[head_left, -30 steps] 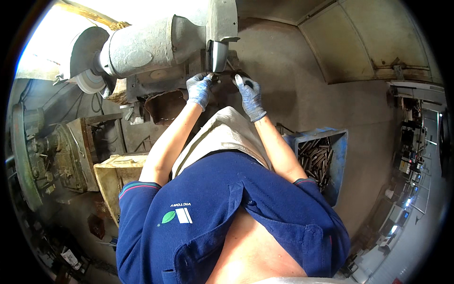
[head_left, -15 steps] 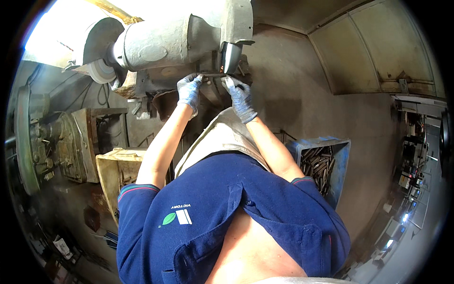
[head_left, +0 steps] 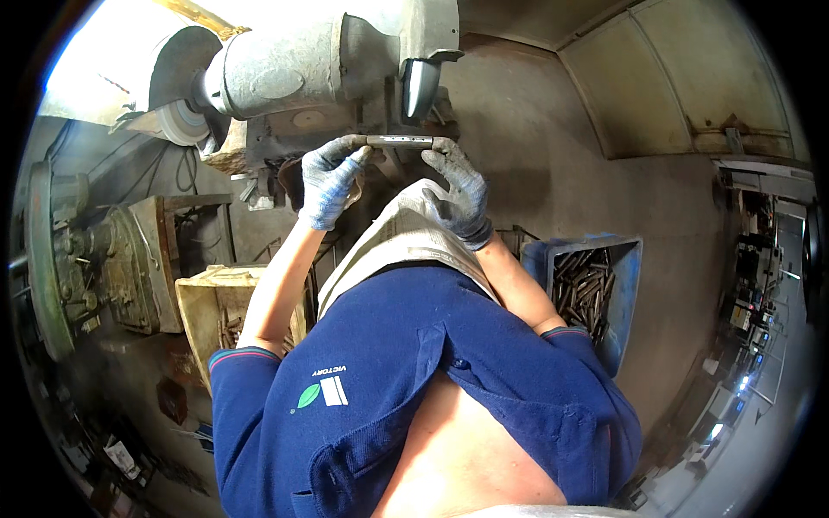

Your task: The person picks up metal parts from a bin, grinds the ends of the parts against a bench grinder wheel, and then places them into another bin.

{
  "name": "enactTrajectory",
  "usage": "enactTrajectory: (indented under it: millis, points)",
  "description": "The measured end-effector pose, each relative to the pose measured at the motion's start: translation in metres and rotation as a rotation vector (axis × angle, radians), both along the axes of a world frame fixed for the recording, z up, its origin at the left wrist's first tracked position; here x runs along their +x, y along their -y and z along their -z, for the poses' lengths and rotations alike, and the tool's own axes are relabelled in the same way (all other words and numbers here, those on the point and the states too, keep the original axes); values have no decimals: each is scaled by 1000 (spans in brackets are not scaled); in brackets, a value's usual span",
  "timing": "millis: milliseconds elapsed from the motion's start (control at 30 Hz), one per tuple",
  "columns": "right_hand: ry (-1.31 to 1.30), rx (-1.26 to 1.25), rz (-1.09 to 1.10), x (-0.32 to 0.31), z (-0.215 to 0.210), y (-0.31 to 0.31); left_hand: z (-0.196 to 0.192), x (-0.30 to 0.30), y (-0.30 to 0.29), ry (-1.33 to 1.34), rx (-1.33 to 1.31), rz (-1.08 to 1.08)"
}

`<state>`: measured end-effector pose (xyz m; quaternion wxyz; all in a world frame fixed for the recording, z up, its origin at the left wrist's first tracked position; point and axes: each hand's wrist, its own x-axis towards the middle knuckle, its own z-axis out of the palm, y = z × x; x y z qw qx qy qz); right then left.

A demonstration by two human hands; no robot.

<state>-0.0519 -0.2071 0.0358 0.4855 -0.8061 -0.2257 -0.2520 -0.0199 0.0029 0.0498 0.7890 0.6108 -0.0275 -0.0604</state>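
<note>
Overall, we find a double-ended grinder [head_left: 281,73] across the top of the view. Lower down, at the right, a blue bin [head_left: 629,298] holds a heap of dark metal rods [head_left: 585,289]; at the left, a cream bin [head_left: 195,324] shows fewer similar pieces. We note the gloved left hand [head_left: 328,180] and gloved right hand [head_left: 464,197] each pinching one end of a single slim rod [head_left: 400,141], held level below the grinder's right wheel [head_left: 420,91] and apart from it. We judge this piece to be between grinding and checking, and the batch only partly worked; which bin holds finished pieces we cannot establish. As to limits, glare washes out the grinder's upper edge, the left forearm [head_left: 289,281] covers part of the cream bin, the hands hide the rod's tips, and we cannot tell whether its small dark spots are holes or marks.
</note>
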Motion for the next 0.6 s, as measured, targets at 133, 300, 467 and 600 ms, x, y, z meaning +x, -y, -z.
enactTrajectory:
  millis: [133, 300, 467, 600]
  points:
    - [68, -10, 0, -3, -6, 0, -12, -4, -1, 14, 4, 19]
    - [52, -8, 9, -3, -11, 0, -15, 0, 1, -3, -26, 55]
    - [32, -22, 13, 0, -9, 5, -8, 8, 11, -132, -267, 15]
    - [20, 4, -9, 0, -9, 4, 10, 20, 4, -295, -269, 56]
